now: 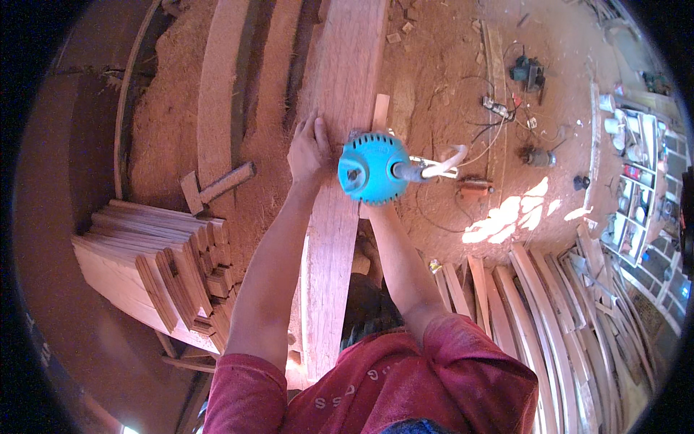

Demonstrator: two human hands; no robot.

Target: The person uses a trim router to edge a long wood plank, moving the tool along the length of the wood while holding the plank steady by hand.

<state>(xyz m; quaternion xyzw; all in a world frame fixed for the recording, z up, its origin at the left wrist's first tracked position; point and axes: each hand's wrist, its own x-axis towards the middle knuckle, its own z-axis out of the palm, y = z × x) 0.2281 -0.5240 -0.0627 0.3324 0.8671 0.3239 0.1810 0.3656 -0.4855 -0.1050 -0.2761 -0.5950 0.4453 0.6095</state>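
A long wooden board (pixel 338 239) runs away from me, between my two arms. On it, at its right edge, stands a teal power tool (pixel 374 168), seen from above as a round vented motor housing; it looks like a router. A cord leaves its right side. My left hand (pixel 311 150) rests at the board's left edge beside the router, its fingers stretched forward and holding nothing. My right forearm (pixel 394 249) reaches up under the housing, which hides most of that hand; it appears to grip the router from below.
Stacked shaped wood pieces (pixel 144 260) lie left, below a T-shaped wooden piece (pixel 213 186). Long strips (pixel 535 311) lean at lower right. Power tools (pixel 531 74) and cords lie on the dusty ground at right, near a shelf rack (pixel 636 188). More planks (pixel 220 94) extend at far left.
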